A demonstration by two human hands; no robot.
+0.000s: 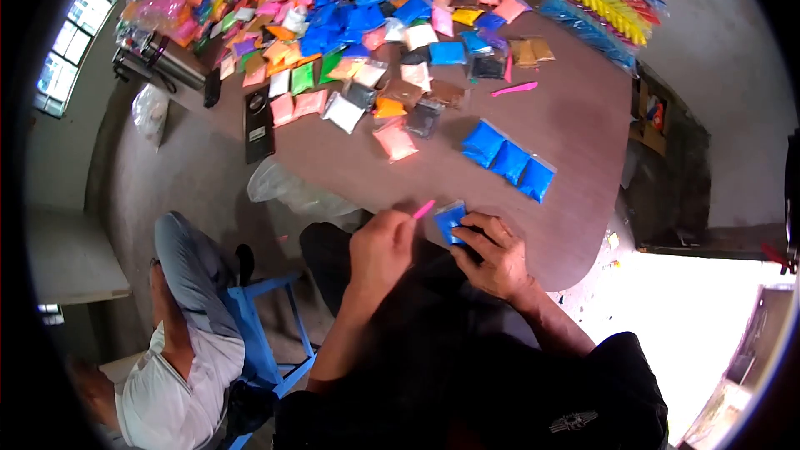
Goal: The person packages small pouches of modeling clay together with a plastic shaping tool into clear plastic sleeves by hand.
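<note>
My left hand is closed around a small pink plastic stick, whose tip points up and to the right. Just beside it, my right hand grips a small blue packet between thumb and fingers at the table's near edge. Beyond my right hand lie three blue packets side by side in a slanting row. A pink plastic tool rests on the tabletop farther back. Nearer the middle lies a salmon-pink packet.
A heap of coloured packets covers the far side of the brown table. Bundled colourful bags stand at back right. A black phone-like object and a clear plastic bag lie left. Another person sits beside a blue stool.
</note>
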